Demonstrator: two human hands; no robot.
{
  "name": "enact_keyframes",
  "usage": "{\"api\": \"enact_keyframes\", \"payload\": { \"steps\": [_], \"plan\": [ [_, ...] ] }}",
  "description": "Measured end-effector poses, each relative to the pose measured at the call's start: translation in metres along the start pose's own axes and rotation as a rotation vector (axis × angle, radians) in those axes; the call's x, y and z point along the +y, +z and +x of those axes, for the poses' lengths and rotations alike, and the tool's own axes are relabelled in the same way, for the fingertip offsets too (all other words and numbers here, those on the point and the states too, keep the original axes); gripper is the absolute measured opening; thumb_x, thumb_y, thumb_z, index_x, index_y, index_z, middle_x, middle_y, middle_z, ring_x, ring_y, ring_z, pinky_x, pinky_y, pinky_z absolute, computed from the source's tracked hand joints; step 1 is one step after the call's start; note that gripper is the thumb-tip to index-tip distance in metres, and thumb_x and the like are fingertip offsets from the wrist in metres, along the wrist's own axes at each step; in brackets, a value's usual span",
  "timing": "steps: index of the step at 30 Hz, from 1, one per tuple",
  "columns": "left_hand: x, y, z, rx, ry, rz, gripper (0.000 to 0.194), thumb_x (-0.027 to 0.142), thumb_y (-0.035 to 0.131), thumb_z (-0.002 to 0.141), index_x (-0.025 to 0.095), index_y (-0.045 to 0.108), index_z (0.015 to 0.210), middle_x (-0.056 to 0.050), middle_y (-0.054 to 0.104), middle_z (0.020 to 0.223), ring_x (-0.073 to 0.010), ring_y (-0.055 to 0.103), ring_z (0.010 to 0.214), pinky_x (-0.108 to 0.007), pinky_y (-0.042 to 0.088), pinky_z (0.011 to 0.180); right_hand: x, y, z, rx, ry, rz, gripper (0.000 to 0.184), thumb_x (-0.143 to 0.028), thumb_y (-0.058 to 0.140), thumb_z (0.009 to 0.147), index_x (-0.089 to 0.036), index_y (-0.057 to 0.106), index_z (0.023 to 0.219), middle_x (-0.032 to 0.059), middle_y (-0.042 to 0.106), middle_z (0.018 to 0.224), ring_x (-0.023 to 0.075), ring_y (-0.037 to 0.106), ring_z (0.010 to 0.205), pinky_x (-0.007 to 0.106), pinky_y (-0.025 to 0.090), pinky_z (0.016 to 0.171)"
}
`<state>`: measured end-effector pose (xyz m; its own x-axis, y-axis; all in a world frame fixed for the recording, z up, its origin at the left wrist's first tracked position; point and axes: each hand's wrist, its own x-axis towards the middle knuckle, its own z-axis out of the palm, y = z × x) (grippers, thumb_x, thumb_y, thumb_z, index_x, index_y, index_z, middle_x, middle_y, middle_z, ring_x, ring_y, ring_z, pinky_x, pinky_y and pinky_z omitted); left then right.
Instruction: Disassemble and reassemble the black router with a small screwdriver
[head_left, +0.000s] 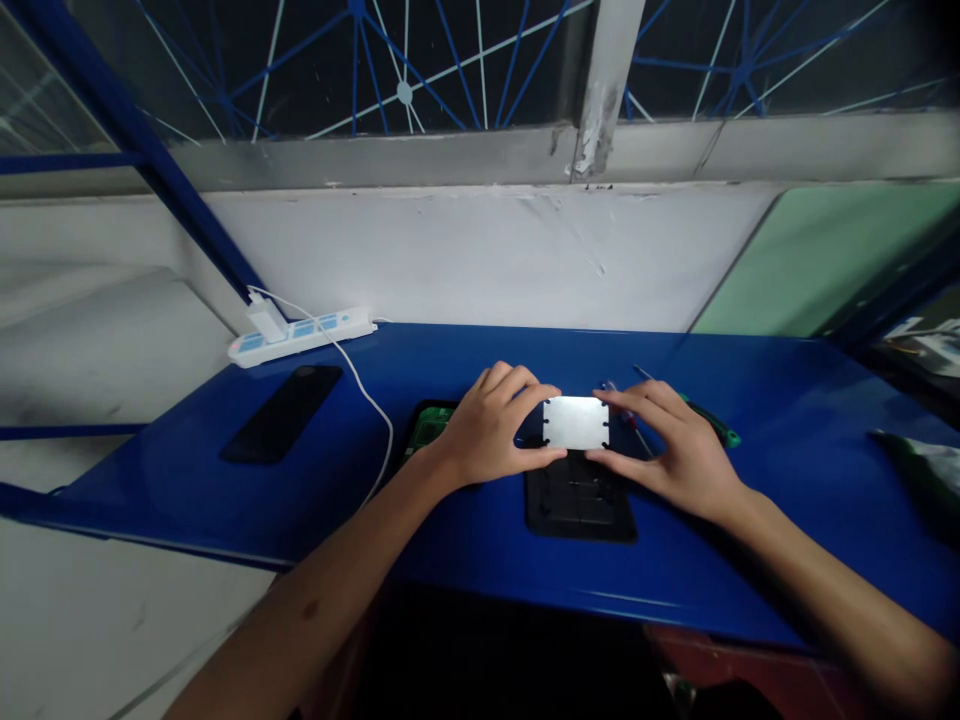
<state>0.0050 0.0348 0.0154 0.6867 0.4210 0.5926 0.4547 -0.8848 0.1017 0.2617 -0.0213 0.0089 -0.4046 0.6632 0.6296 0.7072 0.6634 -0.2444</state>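
Note:
Between my two hands is a small silver metal plate (576, 423) with dark notches along its left and right edges. My left hand (491, 425) grips its left side, thumb at the lower edge and fingers at the upper. On the right side my right hand (675, 445) pinches it the same way. Just below the plate lies a black plastic housing (581, 510) with moulded compartments, its far part hidden by the plate. Partly covered by my left hand is a green circuit board (431, 424) in a dark case.
A screwdriver (637, 435) and a green-handled tool (727, 436) lie behind my right hand. To the left are a black phone (283, 414), a white power strip (304, 336) and its white cable (365, 392). A dark bag-like item (919, 470) sits at the blue table's (480, 545) right side.

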Motion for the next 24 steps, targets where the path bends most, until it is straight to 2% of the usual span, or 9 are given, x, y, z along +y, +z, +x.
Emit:
{"api": "enact_keyframes", "payload": {
  "steps": [7, 16, 24],
  "plan": [
    [-0.001, 0.000, 0.000, -0.012, 0.003, 0.009, 0.053, 0.051, 0.072, 0.084, 0.019, 0.056, 0.122, -0.009, 0.061, 0.107, -0.0264, 0.053, 0.096, -0.041, 0.046, 0.081, -0.001, -0.001, 0.000, 0.007, -0.016, -0.003, 0.054, -0.040, 0.073, 0.085, -0.026, 0.054, 0.133, 0.0082, 0.063, 0.099, 0.0250, 0.062, 0.090, 0.044, 0.055, 0.078],
    [-0.002, 0.002, -0.002, -0.070, -0.002, 0.031, 0.053, 0.053, 0.072, 0.084, 0.017, 0.057, 0.121, -0.010, 0.060, 0.108, -0.0271, 0.053, 0.098, -0.041, 0.047, 0.083, 0.000, 0.000, -0.001, -0.003, -0.038, -0.001, 0.054, -0.040, 0.075, 0.083, -0.019, 0.057, 0.129, 0.0093, 0.066, 0.096, 0.0252, 0.064, 0.090, 0.044, 0.055, 0.082],
    [0.011, 0.006, -0.001, -0.084, 0.015, 0.019, 0.049, 0.044, 0.075, 0.080, 0.017, 0.058, 0.117, -0.011, 0.058, 0.112, -0.0281, 0.051, 0.101, -0.043, 0.048, 0.088, -0.006, 0.002, -0.003, 0.002, -0.123, -0.008, 0.057, -0.042, 0.078, 0.080, -0.015, 0.058, 0.126, 0.0085, 0.065, 0.091, 0.0221, 0.062, 0.083, 0.039, 0.053, 0.074]
  ]
}}
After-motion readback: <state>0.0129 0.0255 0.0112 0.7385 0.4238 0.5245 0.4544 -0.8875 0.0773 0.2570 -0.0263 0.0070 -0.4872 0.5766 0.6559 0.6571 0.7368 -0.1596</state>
